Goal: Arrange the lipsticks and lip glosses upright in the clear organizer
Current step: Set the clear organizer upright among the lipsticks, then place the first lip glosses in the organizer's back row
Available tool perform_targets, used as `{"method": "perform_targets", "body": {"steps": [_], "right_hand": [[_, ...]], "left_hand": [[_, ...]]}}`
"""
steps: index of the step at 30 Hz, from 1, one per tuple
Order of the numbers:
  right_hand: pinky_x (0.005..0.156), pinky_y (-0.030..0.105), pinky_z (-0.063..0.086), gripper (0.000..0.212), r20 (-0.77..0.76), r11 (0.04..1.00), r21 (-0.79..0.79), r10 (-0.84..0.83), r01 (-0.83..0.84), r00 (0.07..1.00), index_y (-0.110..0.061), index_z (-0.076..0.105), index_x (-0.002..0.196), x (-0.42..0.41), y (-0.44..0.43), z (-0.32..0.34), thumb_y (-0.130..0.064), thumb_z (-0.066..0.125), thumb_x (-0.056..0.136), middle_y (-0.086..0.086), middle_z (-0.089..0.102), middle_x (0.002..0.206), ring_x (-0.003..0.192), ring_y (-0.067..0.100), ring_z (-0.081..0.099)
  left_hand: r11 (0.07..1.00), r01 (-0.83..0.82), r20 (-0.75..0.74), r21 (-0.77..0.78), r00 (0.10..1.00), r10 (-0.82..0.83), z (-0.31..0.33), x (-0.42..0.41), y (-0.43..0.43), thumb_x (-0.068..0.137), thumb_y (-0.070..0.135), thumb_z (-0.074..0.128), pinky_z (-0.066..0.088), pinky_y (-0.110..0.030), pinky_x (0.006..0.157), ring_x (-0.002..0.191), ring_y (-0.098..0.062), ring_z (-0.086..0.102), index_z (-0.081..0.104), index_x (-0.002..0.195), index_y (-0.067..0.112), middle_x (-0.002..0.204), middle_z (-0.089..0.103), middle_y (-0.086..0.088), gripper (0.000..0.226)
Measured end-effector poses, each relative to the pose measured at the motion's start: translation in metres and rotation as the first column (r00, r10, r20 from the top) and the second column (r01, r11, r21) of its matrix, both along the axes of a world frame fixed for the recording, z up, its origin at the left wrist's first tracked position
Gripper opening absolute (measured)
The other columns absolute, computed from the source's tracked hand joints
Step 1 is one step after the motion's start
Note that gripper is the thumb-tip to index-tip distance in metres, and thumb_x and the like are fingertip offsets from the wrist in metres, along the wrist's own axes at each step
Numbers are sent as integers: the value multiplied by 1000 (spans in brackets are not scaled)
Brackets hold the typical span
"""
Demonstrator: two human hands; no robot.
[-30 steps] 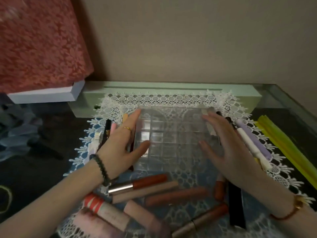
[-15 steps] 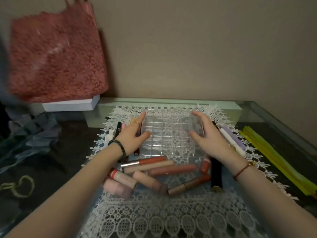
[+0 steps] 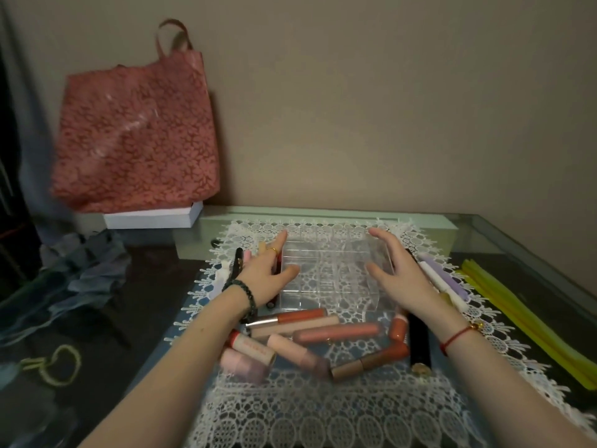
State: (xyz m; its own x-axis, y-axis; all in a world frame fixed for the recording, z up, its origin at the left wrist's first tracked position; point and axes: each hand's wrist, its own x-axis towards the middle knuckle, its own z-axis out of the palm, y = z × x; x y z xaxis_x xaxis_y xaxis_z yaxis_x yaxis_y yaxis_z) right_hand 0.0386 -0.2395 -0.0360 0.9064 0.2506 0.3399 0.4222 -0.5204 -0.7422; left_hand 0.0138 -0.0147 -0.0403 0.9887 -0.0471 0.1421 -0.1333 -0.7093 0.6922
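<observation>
Hands bracket the clear organizer (image 3: pixel 329 276) on my feed, just above the middle of the frame. The left hand (image 3: pixel 263 279) comes in from the lower left, forearm angled up and to the right. Its fingers lie straight along the organizer's left wall, and its thumb is spread across the near left corner. The right hand (image 3: pixel 402 281) mirrors it from the lower right, fingers straight along the right wall, thumb out toward the near side. Both hands are flat and spread, curled round nothing; I cannot tell whether they press the walls or only touch them. The organizer sits level on the lace mat (image 3: pixel 323 415), its grid of cells opening upward.

Below it the tubes lie flat. A silver-capped red gloss (image 3: pixel 286 318), a beige tube (image 3: pixel 295 329) and a coral tube (image 3: pixel 339 333) run left to right, close together. A brown-capped orange tube (image 3: pixel 371 360) slants up to the right. A black tube (image 3: pixel 418 344) runs up and down the frame beside the right wrist. Right of that hand, a white tube (image 3: pixel 447 291) and a lilac tube (image 3: pixel 449 279) slant toward the lower right.
</observation>
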Motion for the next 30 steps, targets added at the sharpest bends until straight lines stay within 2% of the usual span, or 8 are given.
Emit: {"method": "perform_targets", "body": {"steps": [3, 5, 7, 8, 10, 14, 18, 30], "right_hand": [[103, 20, 21, 56, 18, 1000, -19, 9, -8, 1000, -24, 30, 138, 1, 2, -1, -10, 52, 89, -21, 28, 134, 124, -4, 21], [106, 23, 21, 55, 27, 1000, -28, 10, -9, 1000, -26, 31, 137, 3, 2, -2, -11, 53, 88, -23, 27, 134, 126, -3, 21], [107, 25, 22, 53, 44, 999, -33, 7, -5, 999, -28, 33, 135, 4, 2, -2, -11, 53, 88, -19, 30, 138, 127, -1, 23], [108, 26, 22, 53, 58, 999, -40, 5, -3, 998, -28, 34, 134, 4, 2, -2, -11, 53, 88, -17, 32, 139, 127, -1, 25], [107, 26, 24, 51, 73, 999, -44, -10, 13, 997, -29, 36, 132, 4, 3, -1, -11, 54, 88, -14, 34, 140, 126, 0, 27], [105, 28, 27, 45, 140, 998, -37, -41, 46, 989, -31, 39, 130, 0, 8, 13, -18, 52, 89, -13, 39, 137, 125, 3, 33], [94, 23, 35, 43, 162, 994, -108, 45, -27, 986, -30, 39, 131, 0, 33, 43, -25, 51, 90, -17, 41, 133, 105, -5, 44], [102, 30, 35, 36, -50, 759, -566, 359, -322, 932, -15, 49, 126, 55, 166, 64, -24, 49, 91, 3, 50, 132, 123, 17, 45]], "left_hand": [[1000, 6, -6, -21, 1000, -6, -2, 4, 6, 89, 38, 48, 13, -50, 113, 140, -31, 12, 5, 143, 31, 147, 29, -8, 69], [995, 1, 8, -102, 1000, 0, -3, 4, 10, 88, 40, 49, 23, -48, 111, 137, -31, 23, 12, 140, 36, 133, 47, 0, 64], [983, -59, 68, -175, 995, 71, 1, 2, 17, 90, 34, 48, 42, -34, 96, 113, -23, 53, 22, 139, 30, 106, 61, 4, 56], [976, -91, 96, -200, 989, 112, 3, 2, 21, 91, 31, 47, 45, -24, 83, 97, -11, 58, 26, 140, 25, 101, 62, 5, 54], [961, -144, 135, -237, 974, 179, 6, 2, 32, 91, 27, 47, 37, -12, 82, 96, 1, 49, 32, 139, 19, 110, 59, 6, 51], [931, -244, 113, -271, 953, 282, 8, 2, 59, 89, 23, 51, 28, -22, 102, 124, -12, 42, 39, 134, 18, 135, 47, 1, 46], [952, -249, 70, -176, 962, 265, 2, -2, 81, 88, 27, 54, 33, -29, 105, 123, -15, 45, 41, 133, 17, 136, 47, -1, 48], [976, -219, -7, -19, 976, 219, -18, -10, 90, 90, 31, 48, 26, -29, 110, 128, -15, 39, 37, 136, 19, 137, 46, -1, 48]]}}
